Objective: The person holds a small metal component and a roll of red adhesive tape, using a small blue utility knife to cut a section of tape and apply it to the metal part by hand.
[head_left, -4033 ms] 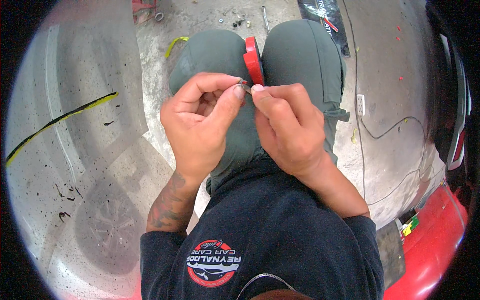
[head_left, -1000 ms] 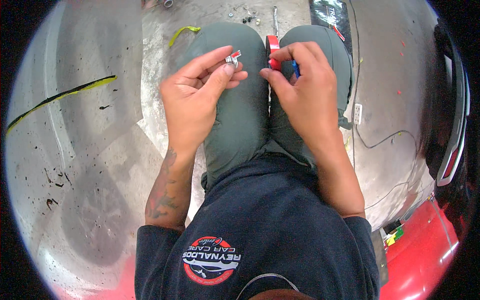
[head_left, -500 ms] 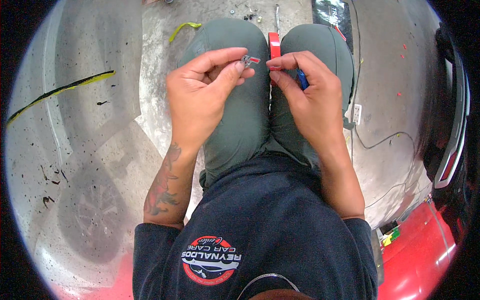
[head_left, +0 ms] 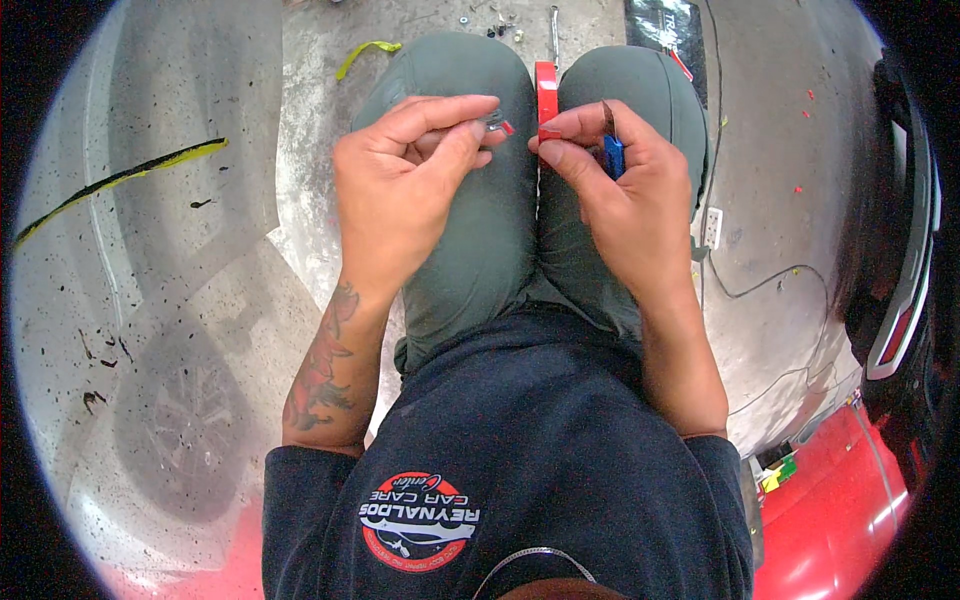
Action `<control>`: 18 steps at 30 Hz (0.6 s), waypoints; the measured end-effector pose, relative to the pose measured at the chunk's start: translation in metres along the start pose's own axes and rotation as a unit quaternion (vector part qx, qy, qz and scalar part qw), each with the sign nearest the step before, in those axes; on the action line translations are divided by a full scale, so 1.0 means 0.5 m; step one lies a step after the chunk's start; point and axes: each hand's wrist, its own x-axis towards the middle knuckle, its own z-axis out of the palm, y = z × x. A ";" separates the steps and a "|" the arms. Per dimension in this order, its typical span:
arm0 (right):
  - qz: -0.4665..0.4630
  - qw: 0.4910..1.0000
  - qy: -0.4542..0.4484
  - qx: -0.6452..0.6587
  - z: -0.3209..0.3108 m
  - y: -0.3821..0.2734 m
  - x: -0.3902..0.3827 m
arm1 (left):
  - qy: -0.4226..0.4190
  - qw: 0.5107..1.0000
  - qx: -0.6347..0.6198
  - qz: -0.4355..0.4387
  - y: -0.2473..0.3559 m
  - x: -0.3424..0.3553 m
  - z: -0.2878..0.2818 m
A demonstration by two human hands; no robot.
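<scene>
My left hand [head_left: 410,190] pinches a small clear-and-silver piece with a red patch [head_left: 499,126] between thumb and fingers, above my left thigh. My right hand [head_left: 625,200], to its right, holds a blue-handled blade [head_left: 614,156] in the curl of its fingers, the dark blade pointing up; its thumb and forefinger pinch together on a small red bit [head_left: 549,133]. Just behind those fingertips, a red tape roll [head_left: 546,82] stands on edge between my green-trousered knees [head_left: 620,80].
Small hardware [head_left: 500,30], a wrench [head_left: 554,40], a yellow strip [head_left: 367,47] and a black mat [head_left: 660,22] lie on the floor ahead. A power strip [head_left: 712,228] with cables sits at right, near dark and red panels [head_left: 830,500]. A grey reflective panel [head_left: 120,290] fills the left.
My hands were together four seconds ago and are now apart. Since half a second ago, the left piece has tilted down slightly, and more of the right hand's blade shows.
</scene>
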 end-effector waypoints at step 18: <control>0.050 0.995 -0.087 -0.023 -0.024 -0.020 0.019 | -0.014 0.996 0.043 0.080 0.001 -0.001 0.033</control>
